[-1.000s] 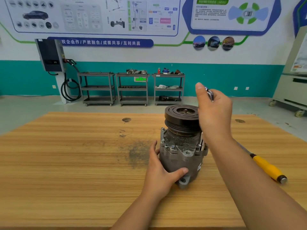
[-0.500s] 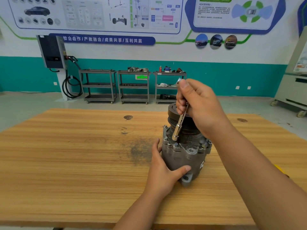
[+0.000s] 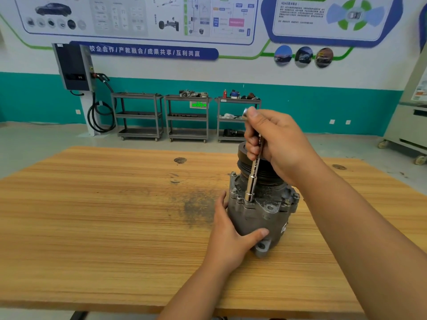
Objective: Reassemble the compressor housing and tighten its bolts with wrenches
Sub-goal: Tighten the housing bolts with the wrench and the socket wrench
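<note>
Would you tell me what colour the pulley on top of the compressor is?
Black, with ribbed grooves: the pulley shows best in the head view.

A: What lies along the far wall?
B: Three grey shelf trolleys (image 3: 187, 132) side by side, small parts on the tops of the middle and right ones. To their left, a black charger box (image 3: 72, 65) with a looped black cable (image 3: 101, 118) beneath it.
A: And nearer?
B: A wooden table (image 3: 92, 227), a dark smudge (image 3: 198, 209) near its middle. Far right, a beige cabinet (image 3: 409, 128) on castors.
</note>
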The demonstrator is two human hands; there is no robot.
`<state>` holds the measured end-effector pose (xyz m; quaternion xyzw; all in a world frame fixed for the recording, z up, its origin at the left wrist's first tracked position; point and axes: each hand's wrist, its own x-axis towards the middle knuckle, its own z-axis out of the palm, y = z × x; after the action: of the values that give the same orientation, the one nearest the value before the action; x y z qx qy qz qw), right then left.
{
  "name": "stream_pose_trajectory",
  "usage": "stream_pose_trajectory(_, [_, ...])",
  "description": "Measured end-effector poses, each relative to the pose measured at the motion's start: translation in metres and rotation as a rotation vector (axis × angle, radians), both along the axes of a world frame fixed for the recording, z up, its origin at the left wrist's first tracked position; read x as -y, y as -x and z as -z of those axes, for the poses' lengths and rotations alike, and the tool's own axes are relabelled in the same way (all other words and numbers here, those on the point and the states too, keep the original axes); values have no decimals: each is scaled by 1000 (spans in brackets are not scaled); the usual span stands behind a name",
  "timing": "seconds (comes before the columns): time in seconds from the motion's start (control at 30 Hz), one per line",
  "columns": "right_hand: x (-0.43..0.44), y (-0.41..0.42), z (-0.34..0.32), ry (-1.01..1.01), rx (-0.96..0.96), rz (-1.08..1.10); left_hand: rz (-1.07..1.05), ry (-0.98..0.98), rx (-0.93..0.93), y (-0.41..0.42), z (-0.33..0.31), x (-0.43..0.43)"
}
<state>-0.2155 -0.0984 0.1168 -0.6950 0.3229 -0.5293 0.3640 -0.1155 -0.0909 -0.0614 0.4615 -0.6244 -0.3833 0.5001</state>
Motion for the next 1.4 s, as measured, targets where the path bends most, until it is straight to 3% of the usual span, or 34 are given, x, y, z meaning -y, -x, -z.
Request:
stream_pose_trajectory(0.1, [-5,-3,-4,15,-103,79,5,-5,2,0,1,0])
stream_pose_trajectory(0.2, [-9,-1,-12,144,-355,280,6,-18,6,-1,-1,1])
stream_pose_trajectory(0.33, [-12,3,-26,119,-473,300,121,-87,25,-12,-9,13])
stream_pose_trajectory(0.6, [-5,16,-33,-6,-433,146,292,-119,47,-34,-41,36])
stream_pose_trajectory(0.93, [1,29,-37,-67,-472,-13,263,-130,70,-32,-39,38])
stream_pose_trajectory(1.27, [-11,17,-30,74,-530,289,104,9,228,-26,-33,28])
stream_pose_trajectory(1.4, [-12,15,-25,55,-489,265,84,23,213,-23,-31,24])
